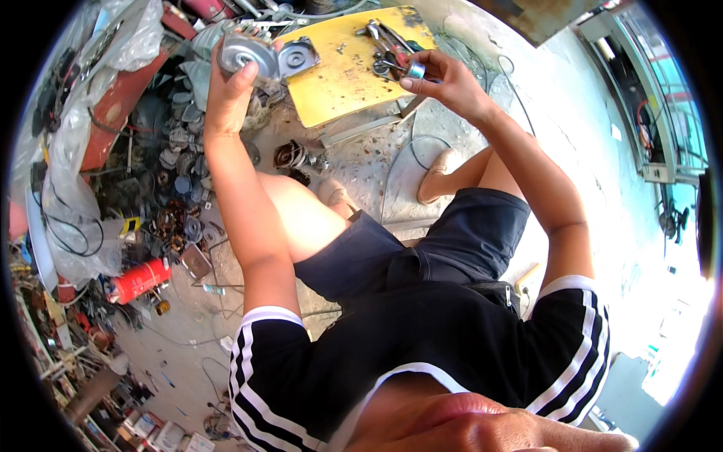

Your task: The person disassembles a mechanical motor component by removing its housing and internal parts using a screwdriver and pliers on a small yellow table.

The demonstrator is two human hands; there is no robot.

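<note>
My left hand [232, 94] is closed on a silver metal housing [247, 54], round and dished, its thumb across the near rim. Against the housing's right side is a squarish metal cover [299, 57] with a round recess; I cannot tell whether the two are joined. Both are above the left edge of a yellow tabletop [324, 98]. My right hand [450, 84] pinches a small shiny metal cylinder [415, 69] between thumb and fingers, over the table's right side. Just beyond it lie several hand tools [390, 47], some with red handles.
Piled metal parts [181, 151] and clear plastic sheeting [79, 188] crowd the left side. A red cylinder [141, 280] lies on the floor there. Copper-coloured windings [290, 154] sit below the table. A thin black cable [413, 143] trails over the floor. A metal-framed cabinet [640, 113] stands right.
</note>
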